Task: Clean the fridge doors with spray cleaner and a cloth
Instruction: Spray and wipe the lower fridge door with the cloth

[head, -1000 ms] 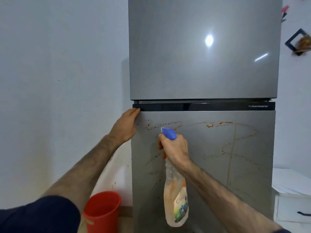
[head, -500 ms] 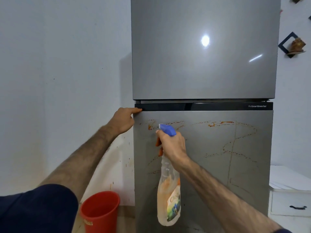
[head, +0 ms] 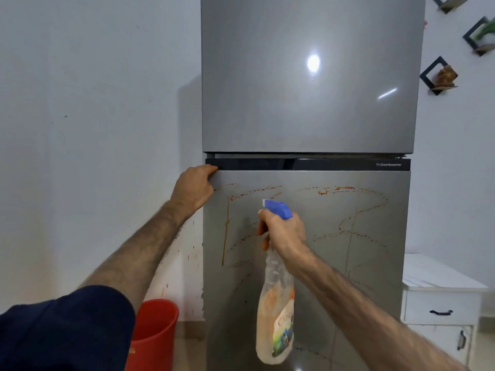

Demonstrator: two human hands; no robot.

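A tall grey fridge fills the middle of the head view. Its upper door [head: 308, 84] looks clean and glossy. The lower door [head: 369, 263] carries orange-brown streaks and drips across its top half. My left hand [head: 192, 187] grips the lower door's top left corner, fingers hooked under the black strip. My right hand [head: 284, 231] holds a clear spray bottle [head: 276, 317] with a blue nozzle pointed at the lower door, close to the streaks. No cloth is in view.
A red bucket [head: 155, 333] stands on the floor left of the fridge, below my left arm. A white cabinet [head: 442, 298] with black handles sits at the right. Small wall shelves [head: 439, 76] hang at the upper right. The white wall at left has orange splatter low down.
My right hand has lifted the spray bottle slightly and kept it aimed at the lower door. My left hand's fingers have curled more over the door's top corner. The view has tilted upward.
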